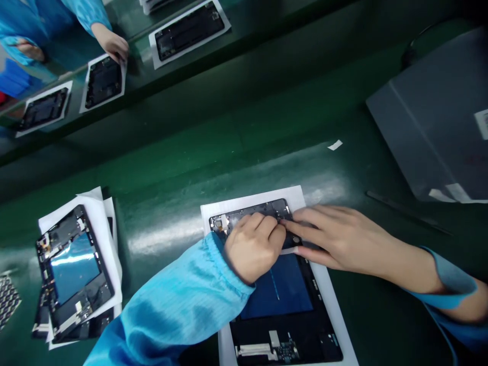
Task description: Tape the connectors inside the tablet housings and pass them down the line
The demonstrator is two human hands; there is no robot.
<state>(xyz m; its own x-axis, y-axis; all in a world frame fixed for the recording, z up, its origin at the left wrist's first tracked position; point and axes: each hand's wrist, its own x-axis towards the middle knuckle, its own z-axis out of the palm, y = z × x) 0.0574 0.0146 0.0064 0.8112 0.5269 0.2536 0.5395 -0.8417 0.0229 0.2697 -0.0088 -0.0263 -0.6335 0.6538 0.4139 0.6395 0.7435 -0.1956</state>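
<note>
Left hand: the fingers (267,226) curl down and lie close together over the upper edge of the tablet frame (249,211), the back of the hand raised; they look to be pressing it, and whether they pinch anything small I cannot tell.
Right hand: comes in from 3 o'clock (335,239) with its fingers long and slightly apart, the tips meeting the same edge just beside the left fingertips; any pinch there is hidden.
Tablet frame: dark, with a blue panel (276,287) showing, lying under both hands, tilted across a white paper sheet (251,201). The hands sit at its upper end, the left sleeve (168,305) crossing the lower part.
Why so: the two hands appear to work together to steady that one edge, and the paper seems to keep the frame off the belt.
Rest, 9 o'clock: a stack of open tablet frames (74,269) on white paper (101,223), with a patterned sheet (7,300) beyond.
Rest, 1 to 3 o'clock: a white paper scrap (334,145), a grey plastic cover (427,112), a thin black rod (407,212), all on the green belt (198,168).
Rest, 11 o'clock: another person's hand (110,43) beside more frames (186,30) on sheets.
</note>
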